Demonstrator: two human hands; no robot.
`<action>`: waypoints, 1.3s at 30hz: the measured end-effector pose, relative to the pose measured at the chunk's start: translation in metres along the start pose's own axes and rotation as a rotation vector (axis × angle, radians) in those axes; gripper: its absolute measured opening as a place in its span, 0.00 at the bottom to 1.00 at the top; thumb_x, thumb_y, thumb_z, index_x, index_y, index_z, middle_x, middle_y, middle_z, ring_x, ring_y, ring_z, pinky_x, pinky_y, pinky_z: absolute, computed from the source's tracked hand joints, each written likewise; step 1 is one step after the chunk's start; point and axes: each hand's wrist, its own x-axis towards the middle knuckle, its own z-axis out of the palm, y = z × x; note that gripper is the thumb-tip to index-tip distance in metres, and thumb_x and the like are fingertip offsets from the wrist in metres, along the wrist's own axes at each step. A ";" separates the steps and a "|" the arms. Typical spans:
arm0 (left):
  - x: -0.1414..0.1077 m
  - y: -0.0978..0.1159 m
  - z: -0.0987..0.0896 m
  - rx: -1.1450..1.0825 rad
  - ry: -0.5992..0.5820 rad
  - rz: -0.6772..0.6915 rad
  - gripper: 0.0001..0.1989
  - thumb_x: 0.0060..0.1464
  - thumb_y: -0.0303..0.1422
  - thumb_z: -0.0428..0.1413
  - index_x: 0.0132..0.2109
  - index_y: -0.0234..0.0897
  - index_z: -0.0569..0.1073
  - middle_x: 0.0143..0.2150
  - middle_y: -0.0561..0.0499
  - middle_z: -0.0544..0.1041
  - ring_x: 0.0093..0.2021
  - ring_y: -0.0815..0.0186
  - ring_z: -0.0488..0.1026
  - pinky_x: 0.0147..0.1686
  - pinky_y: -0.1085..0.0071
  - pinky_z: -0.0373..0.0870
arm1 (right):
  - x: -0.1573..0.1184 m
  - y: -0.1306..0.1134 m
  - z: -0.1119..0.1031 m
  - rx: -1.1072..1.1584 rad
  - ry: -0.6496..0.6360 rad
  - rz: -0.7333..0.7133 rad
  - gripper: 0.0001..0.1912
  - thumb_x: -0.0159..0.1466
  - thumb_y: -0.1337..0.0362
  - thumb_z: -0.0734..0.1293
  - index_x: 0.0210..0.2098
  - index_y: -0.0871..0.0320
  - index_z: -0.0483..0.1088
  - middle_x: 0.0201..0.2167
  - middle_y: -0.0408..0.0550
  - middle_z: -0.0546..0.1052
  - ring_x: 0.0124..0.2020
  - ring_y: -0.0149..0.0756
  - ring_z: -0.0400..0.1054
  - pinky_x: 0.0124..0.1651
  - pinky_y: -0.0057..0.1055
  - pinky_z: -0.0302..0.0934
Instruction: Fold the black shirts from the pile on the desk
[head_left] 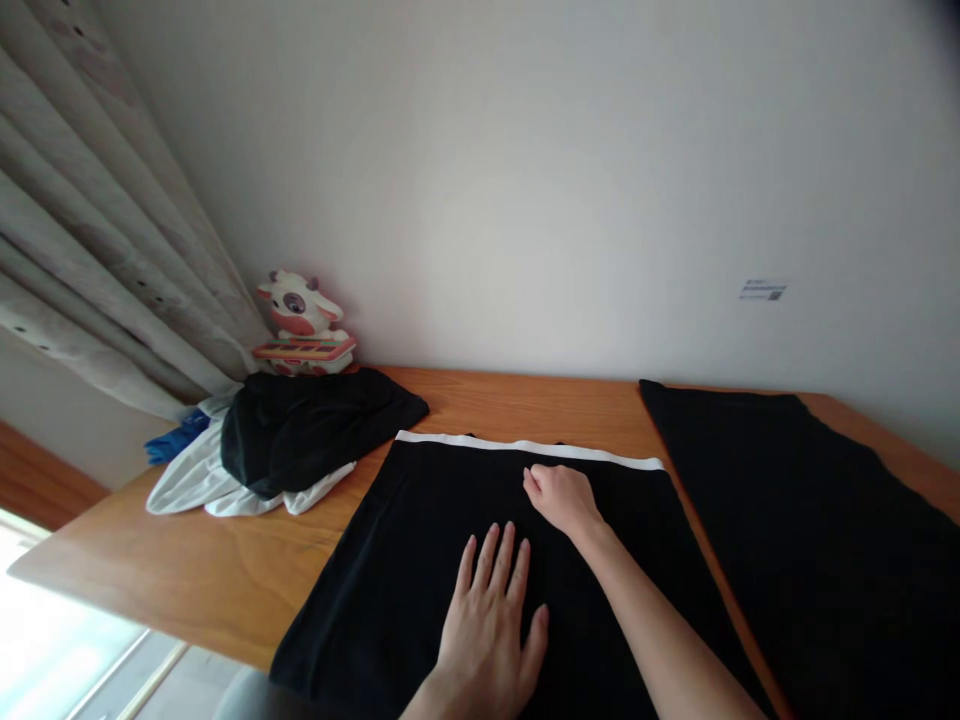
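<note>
A black garment [390,570] with a white band [517,447] along its far edge is spread flat on the wooden table in front of me. My left hand [491,620] lies palm down on its middle, fingers stretched and a little apart. Just below the white band, my right hand [561,497] rests on the black fabric with its fingers curled closed. What those fingers pinch, if anything, is hidden.
To the left, a heap of black cloth [300,430] lies over white cloth [180,480], beside a blue cloth [176,437]. Behind it stands a cow toy with a keyboard [304,325]. More black cloth [810,530] lies flat at right. A curtain [112,200] hangs by the wall [525,200].
</note>
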 end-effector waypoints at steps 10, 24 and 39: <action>-0.006 -0.018 0.009 0.028 0.121 0.173 0.40 0.67 0.50 0.45 0.75 0.31 0.45 0.73 0.39 0.56 0.72 0.50 0.56 0.66 0.52 0.59 | -0.095 -0.046 0.005 0.101 0.012 -0.114 0.29 0.75 0.52 0.51 0.67 0.62 0.62 0.69 0.58 0.62 0.70 0.47 0.55 0.70 0.49 0.51; -0.046 -0.055 -0.022 0.175 0.130 0.221 0.40 0.66 0.49 0.49 0.74 0.30 0.47 0.71 0.40 0.61 0.69 0.55 0.62 0.62 0.62 0.67 | -0.181 0.015 0.002 -0.099 0.151 -0.154 0.33 0.72 0.49 0.58 0.73 0.47 0.47 0.71 0.54 0.57 0.68 0.53 0.59 0.64 0.55 0.60; -0.015 -0.030 -0.016 0.100 0.152 0.314 0.38 0.68 0.44 0.48 0.75 0.32 0.42 0.71 0.40 0.62 0.69 0.56 0.62 0.63 0.62 0.67 | -0.178 -0.018 0.000 -0.047 0.199 -0.359 0.40 0.71 0.56 0.59 0.75 0.62 0.38 0.70 0.54 0.60 0.67 0.46 0.62 0.63 0.44 0.62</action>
